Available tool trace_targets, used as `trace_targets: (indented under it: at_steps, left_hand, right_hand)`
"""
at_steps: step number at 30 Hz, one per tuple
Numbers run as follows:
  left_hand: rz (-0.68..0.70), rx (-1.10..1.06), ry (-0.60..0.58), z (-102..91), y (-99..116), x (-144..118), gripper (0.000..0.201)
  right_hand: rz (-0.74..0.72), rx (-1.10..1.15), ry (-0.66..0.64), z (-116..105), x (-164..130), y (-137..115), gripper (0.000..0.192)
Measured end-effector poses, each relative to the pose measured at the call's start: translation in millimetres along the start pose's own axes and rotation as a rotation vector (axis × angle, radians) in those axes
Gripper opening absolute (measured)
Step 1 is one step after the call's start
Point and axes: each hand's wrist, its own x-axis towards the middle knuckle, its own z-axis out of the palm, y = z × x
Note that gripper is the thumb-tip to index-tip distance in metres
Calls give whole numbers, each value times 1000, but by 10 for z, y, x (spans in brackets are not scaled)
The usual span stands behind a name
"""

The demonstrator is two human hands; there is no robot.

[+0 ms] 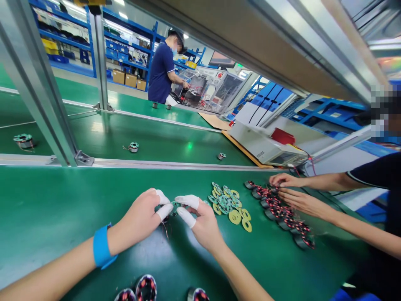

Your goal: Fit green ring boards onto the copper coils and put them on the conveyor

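Note:
Between my fingertips, just left of the middle, is a small green ring-shaped circuit board (176, 205). Under it shows a bit of a dark wound motor stator, mostly hidden by fingers, with thin wires (166, 229) hanging down. My left hand (145, 214), with white finger cots and a blue wrist strap (102, 246), pinches the stator at the left side. My right hand (200, 219), also in finger cots, pinches the board's right edge. Right of it lies a pile of green ring boards (224, 202) and yellow insulating rings (234, 217).
Several wound stators (271, 205) stand in rows at right, with a co-worker's hands (290, 192) on them. More stators (146, 287) sit at the near edge. A metal rail (163, 164) borders the conveyor, which carries assembled stators (133, 146). An upright post (46, 92) stands left.

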Motion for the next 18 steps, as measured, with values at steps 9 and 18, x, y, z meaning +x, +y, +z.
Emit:
trace_targets:
  at_steps: [9, 18]
  left_hand:
    - [-118, 177, 2, 60, -74, -18, 28]
    - [-125, 451, -122, 122, -168, -70, 32]
  right_hand:
    - [64, -476, -113, -18, -27, 99, 25]
    - [184, -747, -318, -45, -11, 124, 21]
